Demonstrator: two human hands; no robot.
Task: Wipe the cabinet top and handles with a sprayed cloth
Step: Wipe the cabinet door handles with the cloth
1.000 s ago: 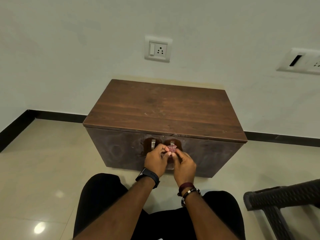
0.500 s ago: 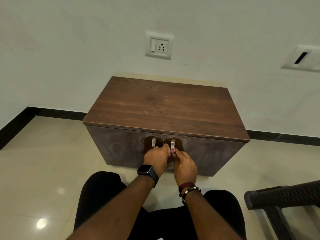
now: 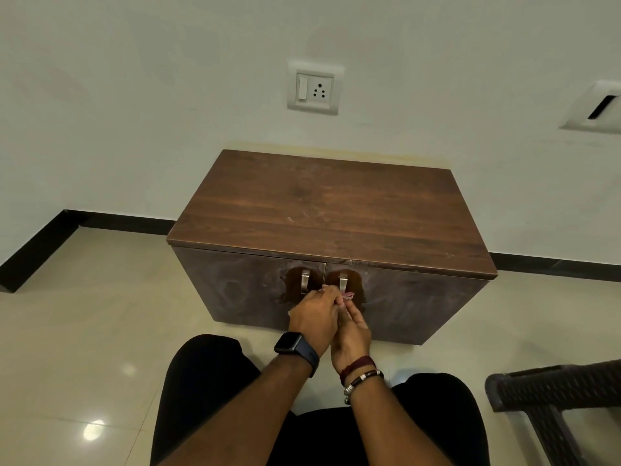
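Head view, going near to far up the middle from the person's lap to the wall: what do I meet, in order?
Smartwatch on the left wrist → hands pressed together with the pink cloth → right door handle → cabinet top → wall socket.

Cabinet top (image 3: pixel 322 213) showing matt wood grain, faint smears. Handles (image 3: pixel 305 280) gleaming as brushed metal. Cloth (image 3: pixel 348 295) looking soft, pinkish. Floor (image 3: pixel 84 348) tiles reflecting glossy. Chair (image 3: pixel 554 395) showing woven texture.
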